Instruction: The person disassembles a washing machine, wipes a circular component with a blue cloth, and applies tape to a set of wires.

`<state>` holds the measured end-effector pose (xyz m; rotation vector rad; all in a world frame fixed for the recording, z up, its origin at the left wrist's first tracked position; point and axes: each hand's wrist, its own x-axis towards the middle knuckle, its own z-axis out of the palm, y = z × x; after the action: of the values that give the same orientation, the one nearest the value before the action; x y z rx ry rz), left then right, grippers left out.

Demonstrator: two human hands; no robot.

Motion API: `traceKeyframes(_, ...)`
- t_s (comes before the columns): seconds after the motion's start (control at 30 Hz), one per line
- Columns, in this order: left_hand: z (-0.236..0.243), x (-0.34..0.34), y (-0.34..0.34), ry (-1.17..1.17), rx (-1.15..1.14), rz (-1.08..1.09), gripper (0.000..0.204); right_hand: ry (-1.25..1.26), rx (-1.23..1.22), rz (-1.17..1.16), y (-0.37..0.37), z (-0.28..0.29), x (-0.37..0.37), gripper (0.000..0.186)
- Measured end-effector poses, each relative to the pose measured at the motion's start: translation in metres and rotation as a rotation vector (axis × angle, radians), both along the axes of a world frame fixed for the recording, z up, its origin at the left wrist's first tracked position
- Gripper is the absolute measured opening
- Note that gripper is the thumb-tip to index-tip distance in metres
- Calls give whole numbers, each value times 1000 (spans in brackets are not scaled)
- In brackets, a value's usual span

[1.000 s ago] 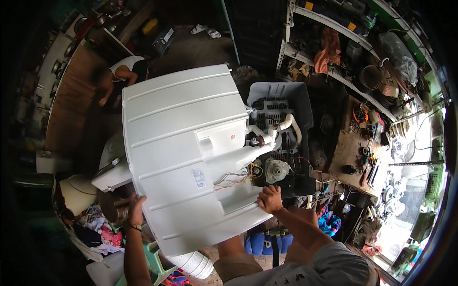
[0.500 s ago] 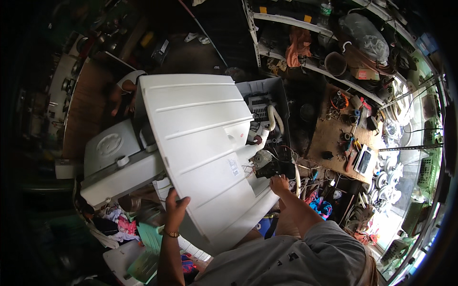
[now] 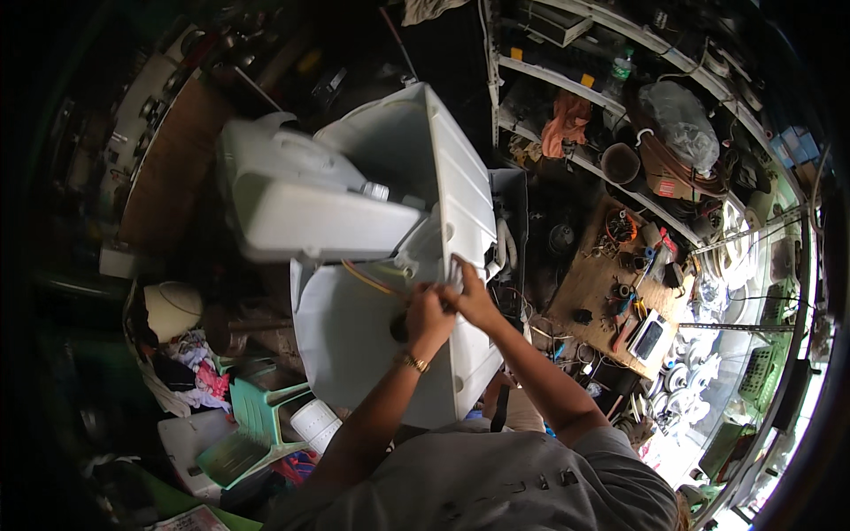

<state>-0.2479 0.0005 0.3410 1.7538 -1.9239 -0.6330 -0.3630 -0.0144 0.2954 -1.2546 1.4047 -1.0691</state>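
Observation:
A large white washing machine body [image 3: 474, 190] stands tipped before me, its hollow side facing left. My left hand [image 3: 429, 320] is closed by its edge, fingers curled round something too small to make out. Touching it, my right hand [image 3: 474, 301] is at the same edge, fingers bent inward, one pointing up along the panel; what they pinch is hidden. Yellowish wires [image 3: 367, 279] run inside the body toward my hands. A white top panel with a knob [image 3: 328, 217] juts out to the left, blurred by motion.
Behind the body is a dark tub with a pale hose [image 3: 506, 243]. At right, a wooden board [image 3: 580, 296] carries tools and small parts. Shelves [image 3: 611, 99] hold bags and a bucket. Lower left are a green plastic stool [image 3: 257, 411], a white basket [image 3: 316, 425] and cloths [image 3: 199, 376].
The white body has turned so that its hollow inside faces left, and the knobbed panel has swung up. My left hand left its lower-left edge and came to my right hand. A person at left is no longer visible.

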Motion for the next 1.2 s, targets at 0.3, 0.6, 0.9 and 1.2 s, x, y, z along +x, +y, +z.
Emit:
traceKeyframes(0.3, -33, -36, -17, 299, 261, -332, 43, 574, 175, -199, -51, -14, -52, 40)
traceKeyframes(0.6, -36, 160, -69, 350, -145, -250, 6, 591, 159, -279, -36, -15, -57, 30)
traceKeyframes(0.9, -137, 354, -161, 1106, 712, 484, 60, 214, 312, -312, -68, -55, -68, 49)
traceKeyframes(1.2, -145, 323, -152, 178, 114, 364, 54, 580, 624, -140, -77, -7, -74, 52)
